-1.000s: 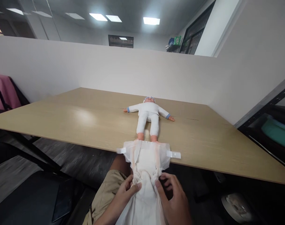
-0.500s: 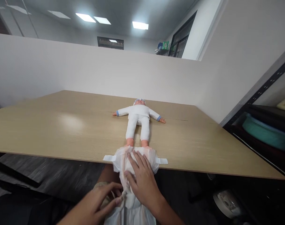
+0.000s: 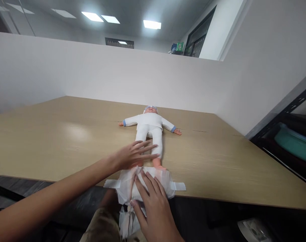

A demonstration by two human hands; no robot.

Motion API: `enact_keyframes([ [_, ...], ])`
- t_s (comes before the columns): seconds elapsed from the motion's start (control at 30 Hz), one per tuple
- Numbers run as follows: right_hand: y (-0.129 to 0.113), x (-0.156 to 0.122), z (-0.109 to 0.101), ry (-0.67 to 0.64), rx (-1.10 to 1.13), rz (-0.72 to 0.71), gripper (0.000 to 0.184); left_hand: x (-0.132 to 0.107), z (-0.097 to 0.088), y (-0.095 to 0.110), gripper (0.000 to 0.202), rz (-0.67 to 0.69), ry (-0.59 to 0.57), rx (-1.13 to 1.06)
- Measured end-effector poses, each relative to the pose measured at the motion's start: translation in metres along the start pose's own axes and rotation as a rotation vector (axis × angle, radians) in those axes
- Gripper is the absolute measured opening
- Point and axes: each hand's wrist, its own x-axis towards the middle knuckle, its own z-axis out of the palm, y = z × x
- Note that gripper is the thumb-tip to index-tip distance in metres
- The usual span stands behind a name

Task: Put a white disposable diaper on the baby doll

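Note:
A baby doll (image 3: 150, 119) in white clothes with blue cuffs lies on its back, head toward the wall, legs toward me. At its feet a white diaper (image 3: 165, 183) is spread out, tabs out to both sides, its near part hanging over the table edge. My right hand (image 3: 154, 201) lies flat on the diaper, fingers spread. Over the doll's lower legs reaches my left hand (image 3: 136, 154), fingers apart and slightly blurred, holding nothing. It partly covers one leg and foot; whether it touches them I cannot tell.
The wooden table (image 3: 74, 144) runs up to a white partition wall (image 3: 104, 74). A dark metal shelf with a teal basin (image 3: 296, 141) stands at the right. Below the table edge, a white round-cornered object (image 3: 255, 230) sits at the lower right.
My left hand has left the diaper's hanging near part and moved forward over the doll's lower legs. My right hand stays on the diaper. The view has shifted slightly.

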Motion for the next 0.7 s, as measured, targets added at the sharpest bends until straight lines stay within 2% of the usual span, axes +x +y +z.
enact_keyframes([
  [0.1, 0.005, 0.0, 0.003, 0.02, -0.019, -0.04, 0.073, 0.017, 0.005, 0.0, 0.106, 0.107, 0.017, 0.024],
  [0.2, 0.01, 0.0, 0.005, 0.043, -0.029, -0.082, 0.075, 0.026, 0.005, -0.006, 0.095, 0.151, 0.001, -0.002],
  [0.3, 0.015, 0.0, 0.008, 0.055, -0.062, -0.119, 0.081, 0.033, 0.009, -0.014, 0.07, 0.21, 0.007, -0.05],
  [0.4, 0.023, -0.001, 0.014, 0.066, -0.116, -0.164, 0.09, 0.042, 0.016, -0.018, 0.039, 0.261, 0.082, -0.113],
  [0.47, 0.03, 0.0, 0.016, 0.062, -0.147, -0.196, 0.098, 0.048, 0.016, -0.02, 0.03, 0.273, 0.143, -0.171],
  [0.57, 0.041, 0.009, 0.012, -0.019, -0.147, -0.198, 0.103, 0.057, 0.002, -0.027, 0.031, 0.226, 0.217, -0.36],
  [0.7, 0.051, 0.034, -0.005, -0.202, -0.072, -0.102, 0.089, 0.069, -0.038, -0.054, 0.036, 0.161, 0.311, -0.732],
])
